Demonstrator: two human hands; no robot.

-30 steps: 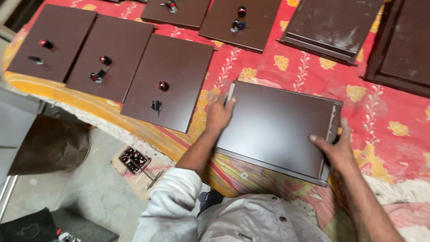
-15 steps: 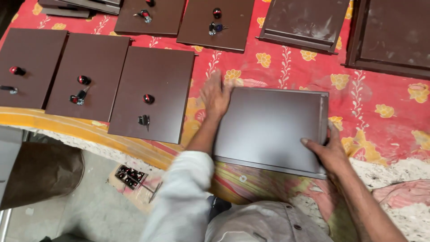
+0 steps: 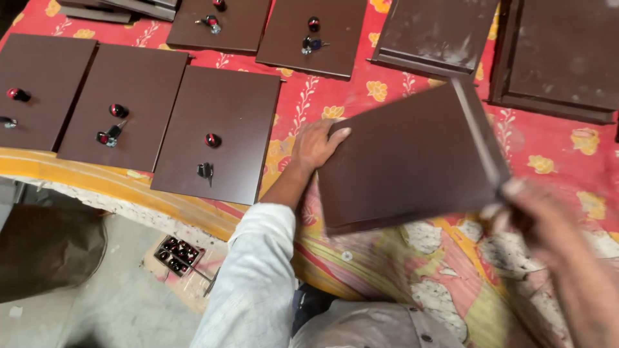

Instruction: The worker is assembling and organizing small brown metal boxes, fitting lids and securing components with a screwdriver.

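Note:
A dark brown metal panel is lifted and tilted above the red flowered cloth. My left hand grips its left edge, thumb on top. My right hand, blurred with motion, holds the panel's lower right corner by the raised rim. The panel's face is plain, with no knobs on it.
Several brown panels lie to the left and behind; some carry a red knob and a small lock. Two rimmed panels rest at the back right. Below the table edge sit a small box of parts and a brown bag.
The panel lay flat on the cloth before; now both hands have lifted it and turned it, its right side raised. The view has shifted slightly toward the table.

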